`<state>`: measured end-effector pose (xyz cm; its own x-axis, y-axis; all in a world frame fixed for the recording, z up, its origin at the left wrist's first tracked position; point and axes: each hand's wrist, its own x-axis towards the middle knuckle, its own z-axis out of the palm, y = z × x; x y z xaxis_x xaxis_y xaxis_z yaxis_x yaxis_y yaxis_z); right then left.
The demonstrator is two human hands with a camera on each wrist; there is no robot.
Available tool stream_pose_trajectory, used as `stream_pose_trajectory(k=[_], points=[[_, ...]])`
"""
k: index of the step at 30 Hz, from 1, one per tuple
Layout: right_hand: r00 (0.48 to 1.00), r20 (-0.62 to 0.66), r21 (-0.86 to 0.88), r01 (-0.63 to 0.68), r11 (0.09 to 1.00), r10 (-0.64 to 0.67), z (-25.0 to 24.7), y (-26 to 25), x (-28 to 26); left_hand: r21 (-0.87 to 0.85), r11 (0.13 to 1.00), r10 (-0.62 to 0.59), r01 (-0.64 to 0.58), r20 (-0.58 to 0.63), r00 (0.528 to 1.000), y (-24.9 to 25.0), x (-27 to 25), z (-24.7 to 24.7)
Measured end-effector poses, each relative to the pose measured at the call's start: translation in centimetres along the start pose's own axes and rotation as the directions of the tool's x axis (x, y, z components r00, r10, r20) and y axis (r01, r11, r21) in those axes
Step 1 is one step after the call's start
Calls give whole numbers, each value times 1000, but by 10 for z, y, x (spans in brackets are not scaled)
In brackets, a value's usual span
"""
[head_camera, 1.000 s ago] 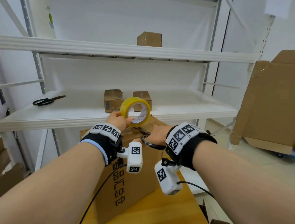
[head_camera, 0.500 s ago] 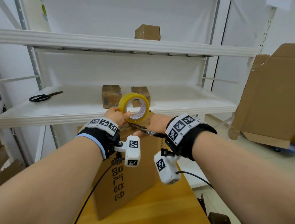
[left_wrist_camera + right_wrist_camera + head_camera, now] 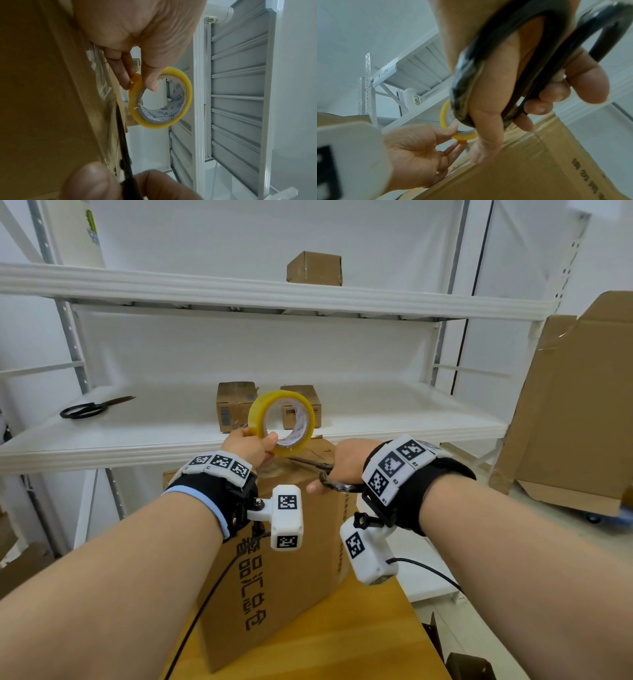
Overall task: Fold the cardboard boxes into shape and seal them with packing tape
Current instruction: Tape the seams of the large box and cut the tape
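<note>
Cardboard box (image 3: pixel 274 577) upright on table; left hand (image 3: pixel 248 447) pinches tape roll (image 3: pixel 281 422), right hand (image 3: pixel 342 463) grips scissors (image 3: pixel 496 67).

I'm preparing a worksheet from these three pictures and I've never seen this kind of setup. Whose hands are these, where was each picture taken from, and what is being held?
No robot here: a person wears cameras. The wide picture comes from a head camera; the other two come from cameras strapped to each wrist, looking along the fingers. The left hand pinches a yellow tape roll above a large cardboard box standing on a wooden table. The right hand grips black scissors by the handles. Behind, white shelves hold small boxes and a second pair of scissors.
</note>
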<state>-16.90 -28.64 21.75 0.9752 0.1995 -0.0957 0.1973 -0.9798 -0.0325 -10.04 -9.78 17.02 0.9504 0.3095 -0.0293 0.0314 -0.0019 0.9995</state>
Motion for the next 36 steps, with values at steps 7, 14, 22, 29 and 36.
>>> stream_pose_trajectory(k=[7, 14, 22, 29, 36], points=[[981, -150, 121, -103, 987, 121, 11, 22, 5, -98, 995, 12, -11, 8, 1000, 1, -5, -1], [908, -220, 590, -168, 790, 357, 12, 34, 18, -217, 974, 65, -58, 23, 998, 6, -28, -1], [870, 36, 835, -296, 463, 491, 63, 90, 13, -301, 953, 73, 31, 329, 941, 13, -62, 24], [929, 214, 157, -338, 928, 303, 149, 101, 9, -164, 977, -26, 136, 540, 841, -9, -88, 80], [858, 436, 96, -344, 934, 271, 226, 103, 33, -61, 982, -101, 180, 638, 764, -39, -97, 110]])
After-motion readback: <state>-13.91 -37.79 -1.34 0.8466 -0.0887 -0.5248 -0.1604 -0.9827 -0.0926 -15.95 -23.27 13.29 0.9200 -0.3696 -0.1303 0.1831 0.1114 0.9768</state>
